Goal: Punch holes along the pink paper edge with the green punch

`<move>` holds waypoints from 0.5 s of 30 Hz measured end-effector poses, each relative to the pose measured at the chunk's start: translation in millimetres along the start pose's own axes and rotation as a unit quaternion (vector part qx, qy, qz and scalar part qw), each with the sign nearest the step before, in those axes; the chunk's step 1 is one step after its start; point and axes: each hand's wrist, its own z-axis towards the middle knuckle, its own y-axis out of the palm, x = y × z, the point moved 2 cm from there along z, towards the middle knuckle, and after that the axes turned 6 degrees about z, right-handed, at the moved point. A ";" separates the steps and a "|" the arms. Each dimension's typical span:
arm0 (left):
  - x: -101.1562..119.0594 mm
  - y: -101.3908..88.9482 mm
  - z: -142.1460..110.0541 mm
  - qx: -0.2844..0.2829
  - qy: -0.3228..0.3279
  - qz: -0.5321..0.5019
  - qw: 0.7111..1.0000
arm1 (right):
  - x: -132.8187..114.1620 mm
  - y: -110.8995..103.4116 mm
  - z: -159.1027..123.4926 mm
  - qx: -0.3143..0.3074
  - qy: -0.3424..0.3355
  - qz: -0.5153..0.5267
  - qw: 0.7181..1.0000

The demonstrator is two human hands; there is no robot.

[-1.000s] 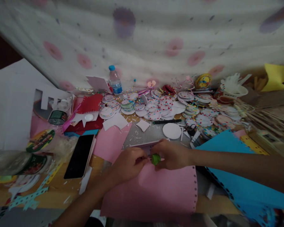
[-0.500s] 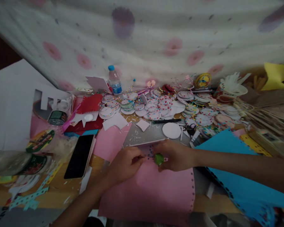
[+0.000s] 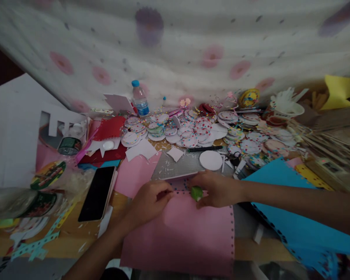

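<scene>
A pink paper sheet lies in front of me, with a row of small holes along its right edge and far edge. At its far edge, my left hand is closed, pinching the paper between thumb and fingers. To the right of it, my right hand is wrapped round a small green craft punch set at that same edge. The fingers hide part of the punch. Just beyond the hands, a pale strip of paper with holes shows.
Behind lies a heap of dotted paper discs, with a black pen and a white paper oval before it. A phone and bottle lie left. Blue perforated paper lies under my right forearm. A water bottle stands behind.
The pink sheet and my left hand have shifted a little to the left. My right hand with the green punch stays in nearly the same place, so it sits farther from the left hand.
</scene>
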 end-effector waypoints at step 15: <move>-4.2 1.0 -4.4 -0.013 -0.024 -0.017 0.999 | 9.5 2.0 4.8 -0.017 0.031 0.146 0.989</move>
